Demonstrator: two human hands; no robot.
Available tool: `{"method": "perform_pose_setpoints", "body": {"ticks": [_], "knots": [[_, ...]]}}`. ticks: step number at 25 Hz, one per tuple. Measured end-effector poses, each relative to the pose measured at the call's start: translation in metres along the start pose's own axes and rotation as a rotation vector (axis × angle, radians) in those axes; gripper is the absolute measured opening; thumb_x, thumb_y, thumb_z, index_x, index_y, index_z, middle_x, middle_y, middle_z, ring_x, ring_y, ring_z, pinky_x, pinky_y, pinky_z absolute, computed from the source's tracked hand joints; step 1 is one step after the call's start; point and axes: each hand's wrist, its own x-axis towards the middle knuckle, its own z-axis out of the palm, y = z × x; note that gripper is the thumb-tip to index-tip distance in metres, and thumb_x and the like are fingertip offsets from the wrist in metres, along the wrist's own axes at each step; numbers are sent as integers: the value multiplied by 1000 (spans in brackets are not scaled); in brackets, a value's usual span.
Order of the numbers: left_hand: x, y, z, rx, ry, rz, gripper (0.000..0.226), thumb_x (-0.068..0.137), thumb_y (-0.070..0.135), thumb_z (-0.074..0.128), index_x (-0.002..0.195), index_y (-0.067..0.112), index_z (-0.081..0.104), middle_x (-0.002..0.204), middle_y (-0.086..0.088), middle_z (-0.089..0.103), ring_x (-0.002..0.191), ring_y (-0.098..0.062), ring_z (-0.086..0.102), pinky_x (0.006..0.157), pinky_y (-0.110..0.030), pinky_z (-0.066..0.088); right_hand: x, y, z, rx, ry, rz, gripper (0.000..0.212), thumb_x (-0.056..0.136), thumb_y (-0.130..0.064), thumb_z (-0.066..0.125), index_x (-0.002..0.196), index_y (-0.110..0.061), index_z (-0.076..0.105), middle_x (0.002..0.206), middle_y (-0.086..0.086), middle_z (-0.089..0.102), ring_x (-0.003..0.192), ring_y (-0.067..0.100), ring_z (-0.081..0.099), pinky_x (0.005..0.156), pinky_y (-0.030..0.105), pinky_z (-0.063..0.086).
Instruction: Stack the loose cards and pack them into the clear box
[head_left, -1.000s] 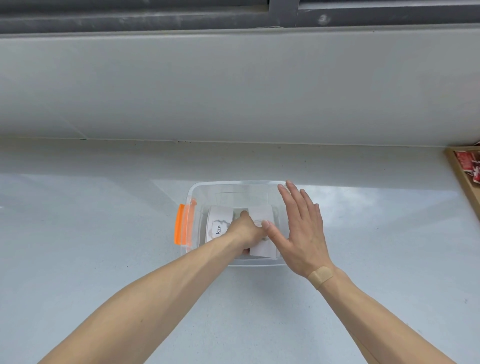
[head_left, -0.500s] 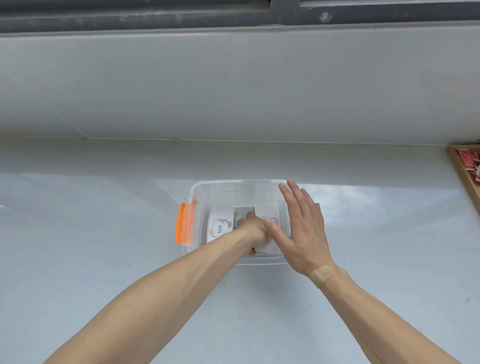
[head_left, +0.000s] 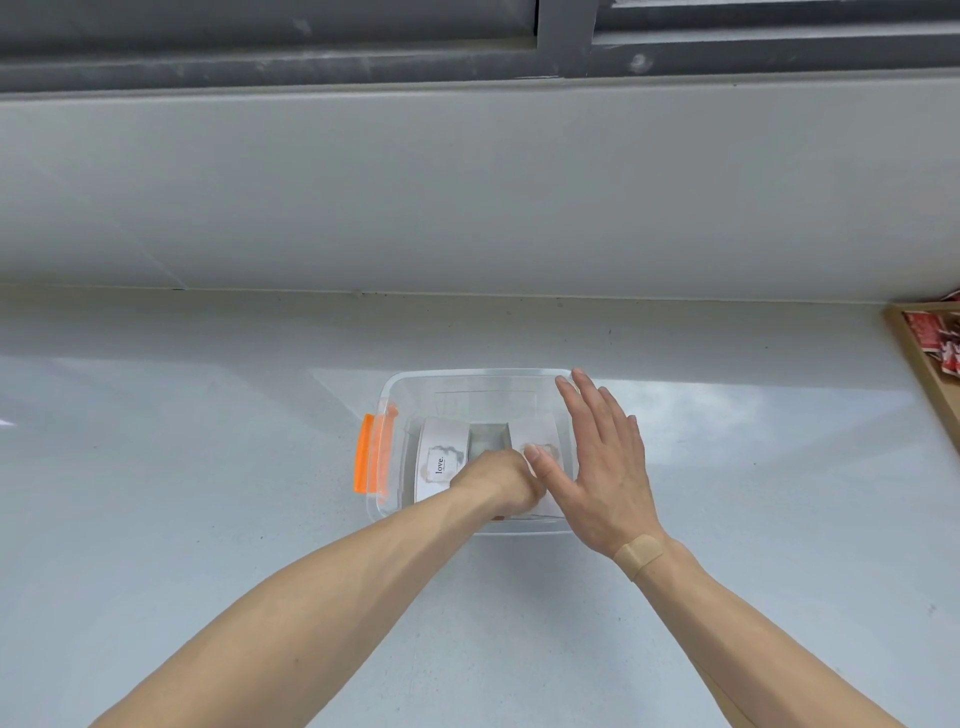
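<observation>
The clear box (head_left: 467, 375) with an orange latch (head_left: 365, 461) on its left end sits on the white counter. Inside lie white cards: one printed "love." (head_left: 439, 462) at the left, another (head_left: 535, 434) at the right, and a grey one (head_left: 488, 439) between them. My left hand (head_left: 498, 480) reaches down into the box, its fingers curled under and closed on cards near the front wall. My right hand (head_left: 602, 467) is flat and open against the box's right side. Its thumb touches the right card.
A wooden tray (head_left: 917, 364) holding red packets (head_left: 930, 332) stands at the far right edge. A grey wall ledge (head_left: 467, 208) rises behind the counter, just beyond the box.
My left hand has drawn back a little toward the box's near wall and sunk lower. The grey card between the white ones now shows more. My right hand has hardly moved.
</observation>
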Motion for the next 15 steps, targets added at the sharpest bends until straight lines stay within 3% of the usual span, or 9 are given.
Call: {"method": "perform_pose_setpoints", "body": {"ticks": [3, 5, 8, 11, 13, 15], "knots": [[-2, -2, -2, -68, -48, -67, 23, 91, 31, 37, 74, 27, 52, 62, 0, 52, 58, -22, 52, 60, -28, 44, 0, -1, 0, -17, -9, 5, 71, 88, -63, 38, 149, -41, 10, 159, -21, 5, 148, 13, 1, 119, 51, 6], [-6, -3, -6, -116, -69, -122, 40, 92, 48, 37, 89, 16, 61, 62, -3, 54, 57, -22, 52, 62, -28, 44, 0, -2, -1, -33, -15, 6, 70, 87, -65, 36, 149, -40, 12, 160, -19, 6, 148, 14, 2, 119, 51, 6], [-14, -9, -13, -64, 0, -132, 55, 91, 59, 38, 72, 11, 54, 67, -4, 56, 64, -23, 56, 70, -31, 48, 0, -3, -3, -84, -42, 3, 65, 89, -66, 31, 148, -45, 12, 161, -18, 5, 148, 16, 0, 119, 53, 5], [-25, -19, -22, 5, 86, -95, 44, 92, 52, 43, 97, 13, 62, 94, -4, 62, 88, -26, 58, 82, -34, 50, -2, -6, -6, -184, -80, 9, 61, 92, -66, 26, 147, -46, 13, 162, -16, 3, 148, 20, -2, 118, 56, 6], [-39, -27, -29, 21, 128, -58, 45, 91, 49, 43, 110, 13, 63, 112, -5, 66, 97, -26, 59, 80, -33, 48, -1, -10, -10, -292, -108, -1, 63, 90, -67, 20, 148, -44, 14, 163, -12, 3, 148, 23, -3, 118, 57, 6], [-57, -32, -30, 28, 201, 21, 50, 91, 49, 42, 122, 15, 60, 125, -5, 64, 112, -26, 59, 87, -36, 48, -1, -15, -18, -398, -131, -24, 64, 89, -68, 16, 148, -44, 18, 163, -8, 6, 148, 24, -6, 118, 56, 5]]}}
